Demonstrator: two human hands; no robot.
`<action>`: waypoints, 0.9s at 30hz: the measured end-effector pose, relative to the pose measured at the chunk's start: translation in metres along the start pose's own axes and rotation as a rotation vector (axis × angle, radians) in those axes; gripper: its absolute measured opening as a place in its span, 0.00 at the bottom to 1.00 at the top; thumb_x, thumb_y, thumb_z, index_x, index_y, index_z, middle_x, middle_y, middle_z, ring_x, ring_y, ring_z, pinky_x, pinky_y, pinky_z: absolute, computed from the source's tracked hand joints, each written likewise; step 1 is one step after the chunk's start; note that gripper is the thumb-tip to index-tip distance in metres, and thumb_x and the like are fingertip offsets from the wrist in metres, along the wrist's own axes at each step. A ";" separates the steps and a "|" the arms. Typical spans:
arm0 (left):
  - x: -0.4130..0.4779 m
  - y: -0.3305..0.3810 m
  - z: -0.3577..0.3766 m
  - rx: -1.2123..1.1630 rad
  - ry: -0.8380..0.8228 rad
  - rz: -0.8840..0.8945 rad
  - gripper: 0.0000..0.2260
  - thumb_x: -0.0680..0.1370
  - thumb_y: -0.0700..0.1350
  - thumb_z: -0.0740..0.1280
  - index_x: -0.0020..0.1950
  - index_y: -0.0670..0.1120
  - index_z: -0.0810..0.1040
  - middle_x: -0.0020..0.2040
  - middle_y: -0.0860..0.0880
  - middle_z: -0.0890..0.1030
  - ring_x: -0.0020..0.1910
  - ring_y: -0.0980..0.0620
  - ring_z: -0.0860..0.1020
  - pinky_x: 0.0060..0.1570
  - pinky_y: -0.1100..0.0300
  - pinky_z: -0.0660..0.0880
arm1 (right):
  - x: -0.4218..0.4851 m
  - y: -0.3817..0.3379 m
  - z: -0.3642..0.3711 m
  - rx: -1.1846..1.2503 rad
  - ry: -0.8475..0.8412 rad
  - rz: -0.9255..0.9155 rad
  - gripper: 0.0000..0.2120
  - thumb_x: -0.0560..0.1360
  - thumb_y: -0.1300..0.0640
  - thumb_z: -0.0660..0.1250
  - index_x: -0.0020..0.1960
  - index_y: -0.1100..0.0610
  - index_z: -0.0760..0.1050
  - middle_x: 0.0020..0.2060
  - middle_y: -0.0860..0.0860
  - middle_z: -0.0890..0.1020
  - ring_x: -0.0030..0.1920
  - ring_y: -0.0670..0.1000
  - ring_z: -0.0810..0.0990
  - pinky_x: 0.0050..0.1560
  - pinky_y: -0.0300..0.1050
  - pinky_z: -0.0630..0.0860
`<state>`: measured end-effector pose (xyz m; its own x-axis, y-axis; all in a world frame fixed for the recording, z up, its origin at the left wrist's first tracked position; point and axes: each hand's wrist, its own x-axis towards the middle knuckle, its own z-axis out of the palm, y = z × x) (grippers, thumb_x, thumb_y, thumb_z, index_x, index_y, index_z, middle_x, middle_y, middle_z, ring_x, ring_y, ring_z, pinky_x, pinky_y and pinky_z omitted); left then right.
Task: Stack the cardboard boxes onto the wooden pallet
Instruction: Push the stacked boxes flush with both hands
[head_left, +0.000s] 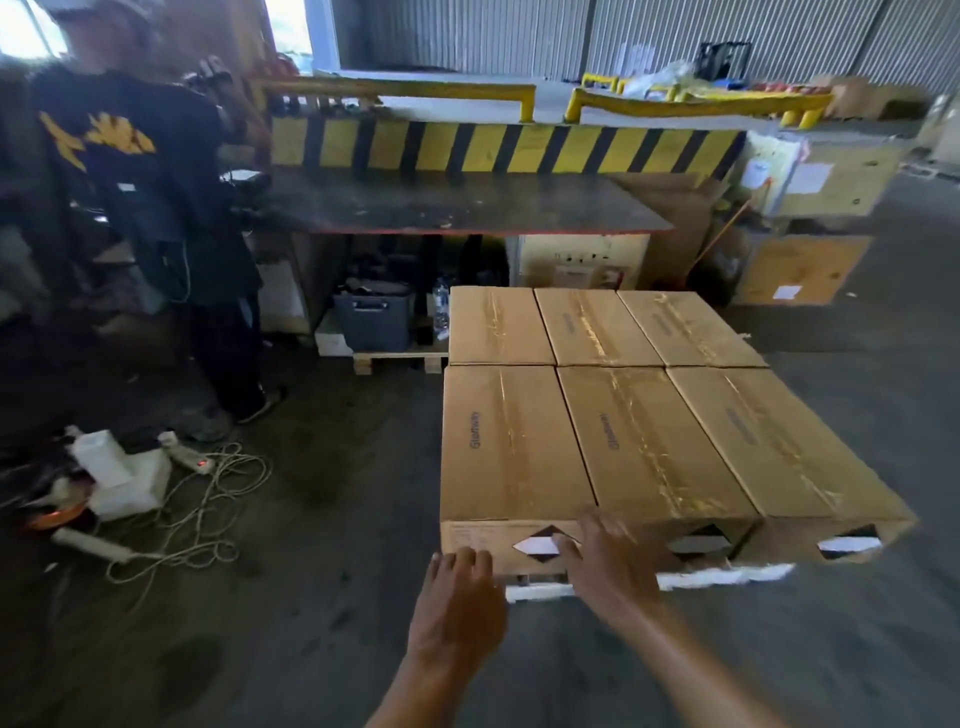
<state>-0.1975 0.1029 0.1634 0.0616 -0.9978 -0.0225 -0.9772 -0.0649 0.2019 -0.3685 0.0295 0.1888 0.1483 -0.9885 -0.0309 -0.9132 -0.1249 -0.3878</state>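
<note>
Several taped brown cardboard boxes lie side by side in two rows, forming a flat layer; the near-left box (506, 441) has a diamond label on its front face. Whatever they rest on is hidden, apart from a white strip (727, 576) below their front edge. My left hand (457, 603) reaches with straight fingers toward the lower front face of the near-left box. My right hand (605, 564) has spread fingers at the front face where the near-left and near-middle box (649, 441) meet. Neither hand grips anything.
A person in dark clothes (135, 208) stands at the left beside a dark workbench (457, 205). Cables, a power strip (195, 457) and white containers litter the floor at left. A yellow-black striped barrier (498, 148) and wooden crates (800, 267) stand behind.
</note>
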 end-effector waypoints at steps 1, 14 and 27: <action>0.001 0.002 0.014 -0.009 -0.008 -0.002 0.18 0.79 0.50 0.57 0.66 0.47 0.72 0.66 0.48 0.75 0.64 0.45 0.72 0.69 0.50 0.64 | 0.003 0.001 0.008 0.023 0.001 0.004 0.20 0.81 0.44 0.58 0.69 0.53 0.71 0.68 0.49 0.74 0.69 0.53 0.70 0.64 0.48 0.69; 0.070 -0.003 0.279 0.052 0.110 -0.010 0.26 0.52 0.49 0.75 0.48 0.41 0.87 0.48 0.40 0.86 0.45 0.41 0.85 0.63 0.51 0.68 | 0.077 0.055 0.212 0.058 0.254 -0.218 0.28 0.76 0.54 0.72 0.72 0.63 0.71 0.71 0.60 0.72 0.72 0.68 0.68 0.68 0.63 0.69; 0.206 -0.043 0.514 0.143 0.652 -0.026 0.36 0.76 0.59 0.60 0.77 0.40 0.62 0.77 0.31 0.56 0.75 0.30 0.56 0.67 0.28 0.60 | 0.161 0.142 0.367 -0.165 0.878 -0.626 0.34 0.79 0.44 0.63 0.80 0.58 0.59 0.80 0.55 0.55 0.79 0.62 0.50 0.76 0.65 0.52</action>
<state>-0.2468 -0.0948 -0.3537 0.1517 -0.8001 0.5804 -0.9883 -0.1322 0.0761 -0.3353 -0.1157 -0.2099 0.3423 -0.4541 0.8226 -0.8194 -0.5726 0.0249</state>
